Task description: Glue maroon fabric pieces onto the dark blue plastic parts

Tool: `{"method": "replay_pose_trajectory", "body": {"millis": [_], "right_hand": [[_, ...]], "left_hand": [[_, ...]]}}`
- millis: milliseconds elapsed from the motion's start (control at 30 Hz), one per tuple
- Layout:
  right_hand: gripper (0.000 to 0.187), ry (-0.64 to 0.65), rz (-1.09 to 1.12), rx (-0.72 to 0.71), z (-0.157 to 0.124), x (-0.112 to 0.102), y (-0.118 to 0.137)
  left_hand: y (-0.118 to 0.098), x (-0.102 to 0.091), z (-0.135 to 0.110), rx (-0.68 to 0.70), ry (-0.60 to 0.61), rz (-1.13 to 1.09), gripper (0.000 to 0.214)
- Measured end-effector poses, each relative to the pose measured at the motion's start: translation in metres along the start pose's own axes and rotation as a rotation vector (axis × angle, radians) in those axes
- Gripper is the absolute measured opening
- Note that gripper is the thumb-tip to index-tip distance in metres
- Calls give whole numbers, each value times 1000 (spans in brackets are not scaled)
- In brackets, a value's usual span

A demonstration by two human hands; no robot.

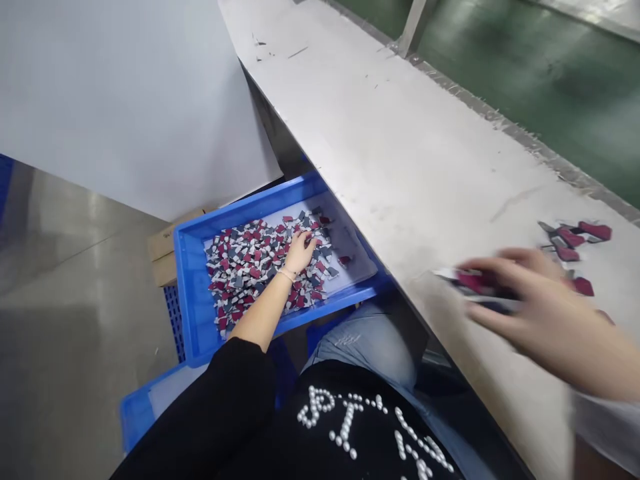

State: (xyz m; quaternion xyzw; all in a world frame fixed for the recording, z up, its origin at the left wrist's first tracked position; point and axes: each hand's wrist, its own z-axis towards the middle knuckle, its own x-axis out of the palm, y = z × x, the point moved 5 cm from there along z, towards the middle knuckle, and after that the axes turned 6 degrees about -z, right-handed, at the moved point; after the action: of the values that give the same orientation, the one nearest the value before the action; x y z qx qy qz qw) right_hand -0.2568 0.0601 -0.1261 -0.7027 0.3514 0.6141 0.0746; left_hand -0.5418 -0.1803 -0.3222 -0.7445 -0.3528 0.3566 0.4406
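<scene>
My left hand [299,252] is down among a pile of small maroon, dark grey and white pieces [250,260] in a blue plastic bin [183,287]. Its fingers are bent round a few of them, though the fingers partly hide which. On the white table to the right, my right hand [525,303], blurred by motion, holds several of the same flat pieces [473,281] between thumb and fingers. More loose pieces [570,240] lie on the tabletop just beyond that hand. The exact kind of piece is too small and blurred to tell.
The white tabletop [390,133] runs diagonally, its near edge over the bin's right side. A grey-white panel [125,100] stands behind the bin. A cardboard box [163,250] and a second blue bin [134,420] are by the bin. A metal post [415,27] rises at the far edge.
</scene>
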Motion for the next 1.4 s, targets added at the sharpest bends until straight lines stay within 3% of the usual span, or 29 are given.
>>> {"method": "replay_pose_trajectory", "body": {"millis": [100, 200, 300, 433, 567, 633, 667, 700, 767, 833, 900, 1000, 1100, 1200, 1400], "right_hand": [[40, 253, 66, -207, 50, 65, 116], [35, 332, 69, -235, 85, 122, 181], [36, 338, 78, -231, 100, 150, 207], [41, 305, 105, -224, 100, 138, 212], [47, 226, 166, -325, 58, 83, 184], [49, 160, 191, -405, 11, 48, 143], [44, 124, 185, -393, -18, 32, 114], [45, 81, 160, -315, -47, 20, 78], [56, -71, 41, 31, -107, 5, -6], [76, -216, -111, 410, -165, 6, -79], [86, -273, -209, 679, -206, 24, -124], [88, -284, -257, 813, -219, 61, -138], [77, -311, -283, 783, -194, 79, -121], [56, -310, -276, 711, -163, 78, -110], [58, -203, -191, 536, -114, 55, -118]], "left_hand": [[2, -7, -16, -25, -33, -139, 39], [11, -14, -30, -97, -94, -255, 46], [21, -18, -38, -147, -164, -304, 46], [14, -14, -43, -90, -267, -316, 42], [-34, 2, -50, 154, -312, -312, 39], [-77, 25, -57, 339, -241, -294, 39], [-102, 46, -62, 456, -138, -249, 39], [-129, 73, -70, 591, 13, -177, 40], [-175, 151, -104, 982, 499, 185, 49], [-195, 226, -144, 1299, 849, 502, 65], [-198, 288, -174, 1462, 1019, 724, 77], [-193, 350, -195, 1489, 994, 893, 84], [-189, 369, -190, 1436, 833, 954, 76], [-188, 365, -179, 1391, 723, 1002, 56], [-189, 360, -173, 1372, 759, 1078, 49]]}}
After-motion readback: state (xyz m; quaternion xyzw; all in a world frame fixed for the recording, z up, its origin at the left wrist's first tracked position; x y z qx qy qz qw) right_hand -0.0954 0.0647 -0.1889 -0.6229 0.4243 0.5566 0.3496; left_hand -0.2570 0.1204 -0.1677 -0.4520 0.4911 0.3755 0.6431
